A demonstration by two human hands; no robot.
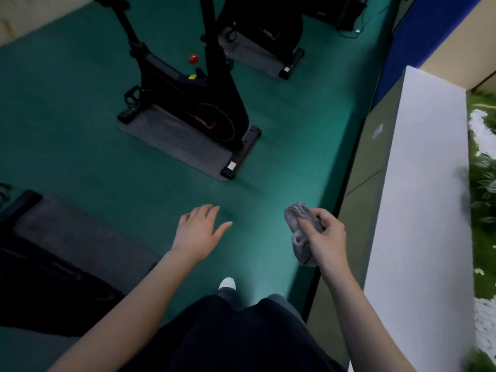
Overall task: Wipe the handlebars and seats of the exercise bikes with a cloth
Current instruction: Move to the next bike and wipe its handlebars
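Above the green floor (281, 146), the right hand (326, 238) grips the bunched cloth (302, 232) and the left hand (198, 230) hangs spread, so stepping toward the bike (188, 103) risks tripping on its mat (171, 140).

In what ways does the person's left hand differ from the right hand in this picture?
The left hand is open, fingers spread, and holds nothing; the right hand grips a crumpled grey fluffy cloth. The left hand hangs over the bare green floor; the right hand is nearer the white ledge. Both hands are bare, reach forward, and do not touch the black exercise bike ahead.
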